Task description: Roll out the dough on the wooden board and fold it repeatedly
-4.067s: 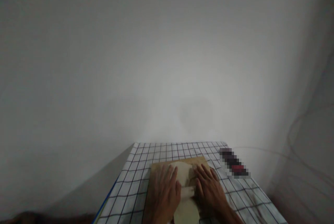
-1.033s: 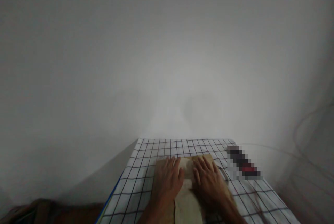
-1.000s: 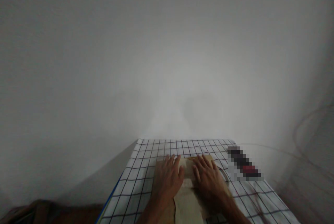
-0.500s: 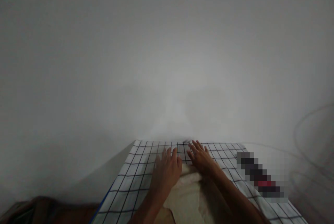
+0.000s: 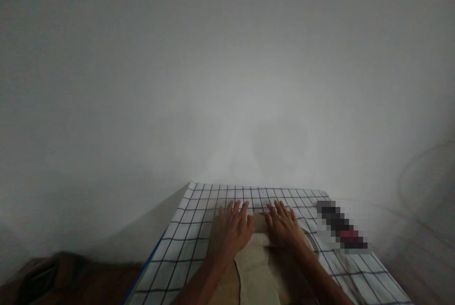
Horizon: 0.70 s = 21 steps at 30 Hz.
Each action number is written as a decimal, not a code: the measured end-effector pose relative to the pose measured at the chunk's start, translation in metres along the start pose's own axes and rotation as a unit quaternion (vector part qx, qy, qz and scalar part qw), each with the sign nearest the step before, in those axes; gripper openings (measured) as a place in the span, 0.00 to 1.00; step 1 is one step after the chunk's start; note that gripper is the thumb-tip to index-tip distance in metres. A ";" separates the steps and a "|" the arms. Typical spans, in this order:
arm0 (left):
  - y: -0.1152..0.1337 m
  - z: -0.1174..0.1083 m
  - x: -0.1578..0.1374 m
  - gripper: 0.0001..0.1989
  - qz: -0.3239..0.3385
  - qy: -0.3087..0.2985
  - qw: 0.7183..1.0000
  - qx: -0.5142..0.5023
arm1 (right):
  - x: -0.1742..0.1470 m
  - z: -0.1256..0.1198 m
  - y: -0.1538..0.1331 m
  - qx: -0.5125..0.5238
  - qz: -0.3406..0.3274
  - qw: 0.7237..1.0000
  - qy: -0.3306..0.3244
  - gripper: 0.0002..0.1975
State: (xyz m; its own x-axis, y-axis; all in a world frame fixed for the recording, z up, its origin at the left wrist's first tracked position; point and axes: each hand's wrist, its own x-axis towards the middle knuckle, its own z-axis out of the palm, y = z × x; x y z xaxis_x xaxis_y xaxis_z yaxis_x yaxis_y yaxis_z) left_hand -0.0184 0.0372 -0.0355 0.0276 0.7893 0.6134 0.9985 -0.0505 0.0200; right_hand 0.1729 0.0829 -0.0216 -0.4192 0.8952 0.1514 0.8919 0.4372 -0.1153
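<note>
A beige piece of cloth point(image 5: 258, 267), perhaps a garment, lies on the table, with a dark line running along its left part. My left hand point(image 5: 232, 227) rests palm down at the cloth's far left edge, fingers spread. On the far right edge of the cloth lies my right hand point(image 5: 283, 224), also palm down with its fingers apart. Between the two hands the cloth's far end shows. My forearms cover parts of its sides, and its near end runs out of the picture.
The table wears a white cloth with a black grid point(image 5: 181, 243). It meets a pale wall point(image 5: 227, 82). A pixelated dark object point(image 5: 343, 227) lies at the right edge. Thin cables point(image 5: 400, 182) hang at right. A dark brown piece of furniture point(image 5: 71, 274) stands low at left.
My right hand has come down and back onto the cloth's far right edge. The left hand has shifted slightly to the right. The camera view has tilted a little.
</note>
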 end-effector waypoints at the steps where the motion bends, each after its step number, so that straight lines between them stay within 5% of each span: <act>1: 0.001 -0.002 -0.004 0.21 0.002 0.005 1.000 -0.001 | -0.007 -0.002 -0.001 0.001 -0.007 1.000 0.003 0.25; 5: 0.006 -0.016 -0.023 0.20 0.027 0.025 0.999 -0.014 | -0.037 -0.003 -0.007 0.009 -0.031 0.999 0.021 0.23; 12: 0.009 -0.042 -0.061 0.19 0.055 0.053 0.997 -0.011 | -0.085 0.017 -0.029 0.007 0.031 0.997 0.075 0.28; 17: 0.000 -0.031 -0.085 0.26 0.089 0.095 0.991 0.025 | -0.103 0.028 -0.028 0.008 -0.009 0.997 0.081 0.28; 21: -0.004 -0.012 -0.076 0.25 0.084 0.115 0.990 0.020 | -0.083 0.020 -0.024 0.007 -0.008 0.996 0.094 0.24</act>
State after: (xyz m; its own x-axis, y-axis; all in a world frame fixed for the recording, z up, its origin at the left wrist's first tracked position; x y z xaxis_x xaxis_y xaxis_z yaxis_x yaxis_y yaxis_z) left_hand -0.0255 -0.0304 -0.0727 0.1858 0.6114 0.7692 0.9821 -0.1400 -0.1259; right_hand 0.1829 0.0000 -0.0510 -0.3939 0.8562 0.3343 0.8820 0.4545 -0.1249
